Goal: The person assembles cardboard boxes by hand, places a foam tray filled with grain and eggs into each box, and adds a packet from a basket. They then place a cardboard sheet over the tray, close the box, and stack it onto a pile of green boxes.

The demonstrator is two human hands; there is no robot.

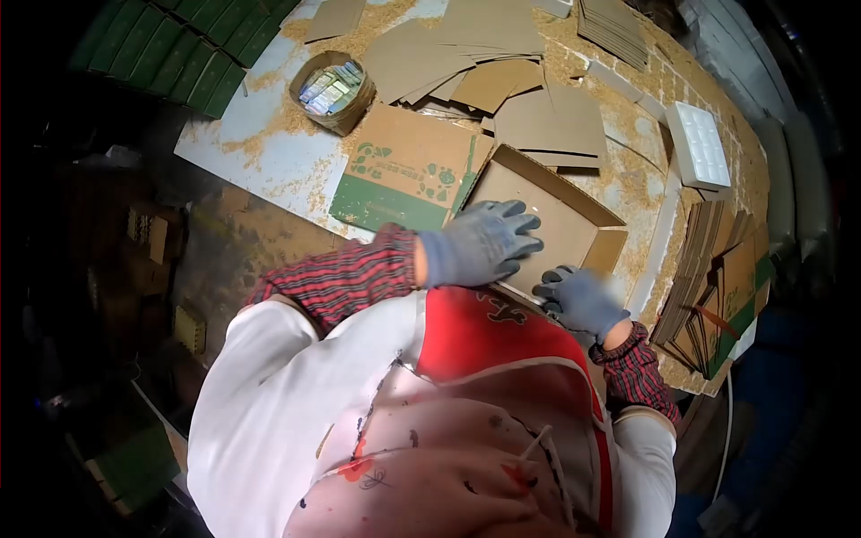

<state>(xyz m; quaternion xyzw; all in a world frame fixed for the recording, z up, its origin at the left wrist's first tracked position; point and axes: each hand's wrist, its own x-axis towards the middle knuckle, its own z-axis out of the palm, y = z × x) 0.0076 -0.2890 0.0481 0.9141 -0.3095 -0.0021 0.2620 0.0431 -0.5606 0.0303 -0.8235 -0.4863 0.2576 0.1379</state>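
A shallow cardboard box (556, 190) lies open in front of me, its plain brown inside facing up. Its lid (408, 170), printed in green, is folded out to the left onto the table. My left hand (484, 242), in a grey-blue glove, reaches over the box's near left part with fingers stretched and a little apart. At the near right corner, my right hand (583, 300), gloved alike, has its fingers bent over the box's near edge. The palm and thumb contact there are partly hidden and blurred.
Flat cardboard sheets (552, 121) overlap behind the box. A round container (360, 106) of small colourful packets stands at the back left. Folded cartons (695, 269) stack at the right, near a white foam tray (698, 143). Sawdust-like bits (260, 134) litter the table; green boxes (161, 54) are piled beyond.
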